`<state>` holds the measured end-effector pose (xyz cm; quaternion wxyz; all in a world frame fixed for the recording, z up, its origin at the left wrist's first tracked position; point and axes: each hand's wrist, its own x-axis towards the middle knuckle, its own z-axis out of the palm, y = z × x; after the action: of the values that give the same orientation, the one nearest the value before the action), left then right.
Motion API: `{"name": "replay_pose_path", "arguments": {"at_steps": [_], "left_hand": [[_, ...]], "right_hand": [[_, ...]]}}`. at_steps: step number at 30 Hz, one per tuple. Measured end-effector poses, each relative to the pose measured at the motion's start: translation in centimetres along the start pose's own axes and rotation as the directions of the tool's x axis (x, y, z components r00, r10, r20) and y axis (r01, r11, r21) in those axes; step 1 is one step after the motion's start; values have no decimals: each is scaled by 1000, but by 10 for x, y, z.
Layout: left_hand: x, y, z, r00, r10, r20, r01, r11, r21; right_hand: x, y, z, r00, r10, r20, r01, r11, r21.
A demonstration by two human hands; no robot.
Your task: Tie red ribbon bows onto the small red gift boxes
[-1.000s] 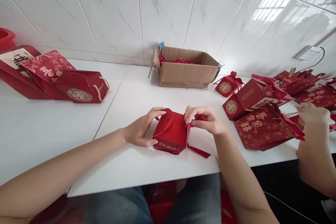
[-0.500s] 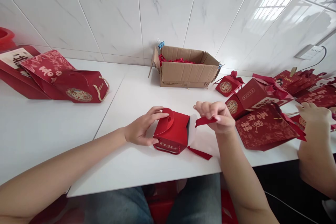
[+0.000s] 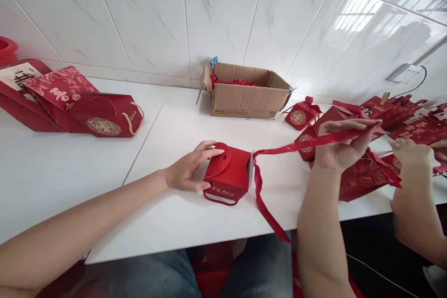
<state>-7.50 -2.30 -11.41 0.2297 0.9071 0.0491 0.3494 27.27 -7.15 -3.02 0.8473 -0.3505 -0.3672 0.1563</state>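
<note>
A small red gift box [image 3: 228,173] with a curved flap and a cord handle rests on the white table [image 3: 174,223] in front of me. My left hand [image 3: 186,167] grips its left side, fingers curled over the top. My right hand [image 3: 340,146] is out to the right, pinched on a long red ribbon [image 3: 279,151]. The ribbon runs taut from that hand back to the box's right side, and its free end [image 3: 270,216] trails down over the table's front edge.
An open cardboard box [image 3: 244,91] of red pieces stands by the tiled wall. Red gift bags [image 3: 87,107] lie at the far left. Several red boxes and bags [image 3: 363,172] crowd the right. Another person's hand [image 3: 414,156] works there.
My right hand has pulled the ribbon out to the right, away from the box, drawing it long and taut. My left hand has stayed on the box.
</note>
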Motion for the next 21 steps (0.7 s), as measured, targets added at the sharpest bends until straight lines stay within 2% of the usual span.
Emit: {"name": "replay_pose_path", "arguments": {"at_steps": [2,4,5,7,9,10,11,12,13,15,18,21], "left_hand": [[0,0,0,1000,-6,6,6,1000,-20],[0,2,-1,999,-34,12,35,997,-67],[0,3,-1,998,-59,13,60,993,-103],[0,6,1,993,-120,1,118,975,-191],[2,10,5,984,-175,-40,157,947,-281],[2,12,8,979,-194,-70,163,935,-315],[3,14,11,973,-206,-106,159,926,-342],[4,17,14,966,-218,-138,156,920,-360],[5,19,17,958,-231,-167,157,916,-370],[6,23,22,937,-279,-209,183,904,-386],[7,27,26,907,-338,-253,214,884,-416],[6,27,27,891,-336,-307,188,886,-423]], "right_hand": [[-12,4,13,986,54,158,-74,990,123],[-29,9,28,916,114,384,-163,982,99],[-40,10,35,867,108,486,-139,990,28],[-60,11,47,738,95,668,-53,995,-83],[-78,10,55,547,121,829,-15,991,-135],[-86,9,58,467,119,876,1,991,-135],[-91,9,61,407,103,907,21,992,-122],[-96,8,64,372,81,925,53,993,-108],[-99,8,65,354,58,933,89,991,-96],[-103,8,67,356,34,934,147,985,-92],[-104,8,68,399,30,917,139,986,-93],[-104,8,68,445,20,896,97,993,-70]]}}
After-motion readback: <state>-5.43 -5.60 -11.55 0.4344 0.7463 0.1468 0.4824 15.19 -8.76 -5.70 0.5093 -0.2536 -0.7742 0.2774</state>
